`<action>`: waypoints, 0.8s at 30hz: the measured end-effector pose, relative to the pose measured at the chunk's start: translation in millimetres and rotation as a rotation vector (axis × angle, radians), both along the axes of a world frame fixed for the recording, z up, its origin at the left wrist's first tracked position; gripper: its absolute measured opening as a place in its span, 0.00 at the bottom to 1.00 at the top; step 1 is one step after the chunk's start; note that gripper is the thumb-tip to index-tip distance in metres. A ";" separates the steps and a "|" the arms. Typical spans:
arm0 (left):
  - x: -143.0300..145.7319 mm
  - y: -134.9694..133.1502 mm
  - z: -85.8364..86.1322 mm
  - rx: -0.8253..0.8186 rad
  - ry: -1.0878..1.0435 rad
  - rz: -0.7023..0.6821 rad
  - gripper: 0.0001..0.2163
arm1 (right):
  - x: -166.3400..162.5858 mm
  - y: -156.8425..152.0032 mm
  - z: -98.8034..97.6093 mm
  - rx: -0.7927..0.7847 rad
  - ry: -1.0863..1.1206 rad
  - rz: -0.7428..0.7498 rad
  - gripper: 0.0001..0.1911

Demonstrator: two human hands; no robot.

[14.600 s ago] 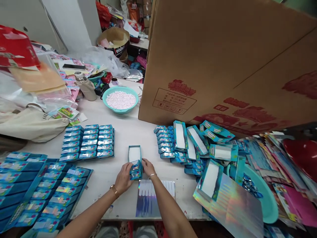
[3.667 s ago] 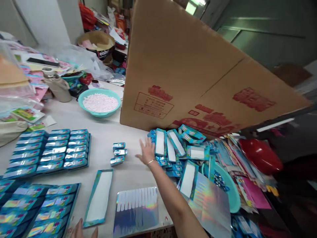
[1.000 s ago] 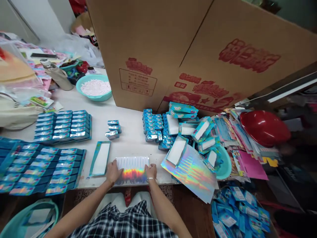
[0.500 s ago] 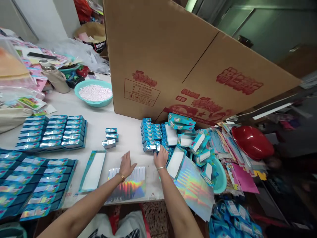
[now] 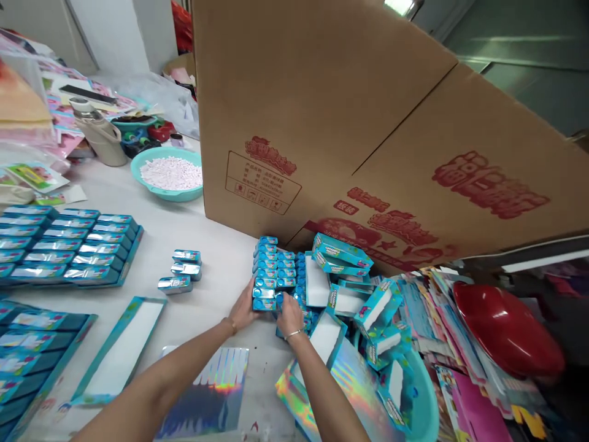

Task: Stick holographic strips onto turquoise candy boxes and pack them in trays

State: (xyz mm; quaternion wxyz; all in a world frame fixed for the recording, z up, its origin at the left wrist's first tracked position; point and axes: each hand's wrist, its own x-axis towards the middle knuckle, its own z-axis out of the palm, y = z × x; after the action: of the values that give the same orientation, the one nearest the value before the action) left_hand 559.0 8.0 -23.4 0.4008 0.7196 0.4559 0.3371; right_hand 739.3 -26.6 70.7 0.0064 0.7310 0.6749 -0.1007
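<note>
My left hand (image 5: pixel 242 310) and my right hand (image 5: pixel 289 314) are both at the near end of a block of small blue boxes (image 5: pixel 271 270) stacked in rows in front of a big cardboard carton (image 5: pixel 322 110). Each hand's fingers curl round the nearest boxes of the stack (image 5: pixel 264 299), the left from the left side, the right from the right. Three loose small boxes (image 5: pixel 180 270) lie apart to the left. A holographic foil sheet (image 5: pixel 209 393) lies at the table's front edge under my left forearm. An empty long blue tray (image 5: pixel 120 347) lies beside it.
Filled blue trays (image 5: pixel 69 245) cover the left of the table. A teal bowl of white pellets (image 5: pixel 168 175) and a beige bottle (image 5: pixel 99 135) stand behind. Open blue cartons (image 5: pixel 368 301), a teal basin (image 5: pixel 421 405), printed cards and a red bowl (image 5: pixel 506 328) crowd the right.
Both hands left the foil sheet at the table edge and reached forward to the stack of small blue boxes, closing on its near end. The camera swung closer and to the right.
</note>
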 end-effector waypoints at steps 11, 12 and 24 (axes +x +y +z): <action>-4.0 -9.2 -8.8 -0.165 -0.029 0.041 0.50 | 6.3 25.5 20.2 -0.013 -0.086 0.246 0.24; -1.8 -12.2 -11.9 -0.183 -0.041 0.059 0.49 | 6.3 26.9 24.2 -0.002 -0.081 0.222 0.25; 19.1 -18.5 -20.9 -0.171 -0.201 0.230 0.57 | -16.3 226.7 16.2 0.029 0.245 0.052 0.26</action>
State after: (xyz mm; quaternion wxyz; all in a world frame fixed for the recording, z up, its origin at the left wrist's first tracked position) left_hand 578.2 -10.5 -44.4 0.4628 0.5887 0.5200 0.4109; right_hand 723.0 200.1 86.9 -0.0838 0.6955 0.6907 -0.1791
